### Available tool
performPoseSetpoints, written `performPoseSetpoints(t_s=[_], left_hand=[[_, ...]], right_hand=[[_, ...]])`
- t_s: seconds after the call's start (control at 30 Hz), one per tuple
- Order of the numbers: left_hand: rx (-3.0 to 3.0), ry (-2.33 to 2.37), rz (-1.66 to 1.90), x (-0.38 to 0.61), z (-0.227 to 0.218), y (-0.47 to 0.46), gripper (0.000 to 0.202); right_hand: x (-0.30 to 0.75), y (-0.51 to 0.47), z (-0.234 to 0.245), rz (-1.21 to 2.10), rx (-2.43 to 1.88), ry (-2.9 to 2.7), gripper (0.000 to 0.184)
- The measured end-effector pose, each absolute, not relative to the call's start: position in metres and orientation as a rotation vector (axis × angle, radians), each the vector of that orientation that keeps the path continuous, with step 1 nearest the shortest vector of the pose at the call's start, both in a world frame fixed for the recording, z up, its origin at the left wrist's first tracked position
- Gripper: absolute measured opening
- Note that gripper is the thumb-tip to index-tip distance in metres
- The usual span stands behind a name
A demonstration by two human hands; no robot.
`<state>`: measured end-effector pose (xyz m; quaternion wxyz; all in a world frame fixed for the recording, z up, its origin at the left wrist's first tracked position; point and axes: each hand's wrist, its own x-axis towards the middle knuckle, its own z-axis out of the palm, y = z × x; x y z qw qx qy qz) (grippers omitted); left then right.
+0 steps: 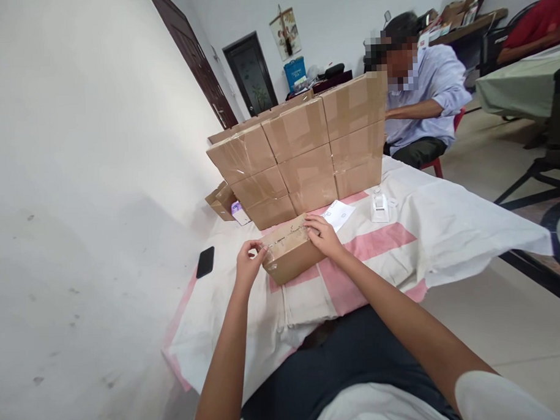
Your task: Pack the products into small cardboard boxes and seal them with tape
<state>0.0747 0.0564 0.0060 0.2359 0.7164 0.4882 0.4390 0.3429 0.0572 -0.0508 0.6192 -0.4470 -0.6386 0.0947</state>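
A small cardboard box (288, 259) with clear tape along its top lies on the white and pink tablecloth (377, 243) in front of me. My left hand (248, 264) is at the box's left end, fingers curled and pinched at the tape's edge. My right hand (324, 234) rests on the box's top right, its fingers pressed flat on the tape. Behind the box stands a stack of sealed cardboard boxes (301, 157).
A black phone (205, 262) lies at the left on the cloth. A white paper slip (338, 214) and a white tape dispenser (379, 206) sit to the right. An open small box (223, 201) is by the wall. A person in a light shirt (425, 98) sits beyond the stack.
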Motion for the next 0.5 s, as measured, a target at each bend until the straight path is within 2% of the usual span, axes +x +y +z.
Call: performPoseSetpoints(t_s=[0.23, 0.5], left_hand=[[2.059, 1.244, 1.054, 0.064, 0.020, 0.084, 0.022], [2.092, 1.317, 1.079, 0.072, 0.009, 0.094, 0.016]], right_hand=[[0.344, 0.057, -0.051, 0.191, -1.035, -1.494, 0.030], [0.337, 0.061, -0.051, 0.168, -1.026, -1.482, 0.028]])
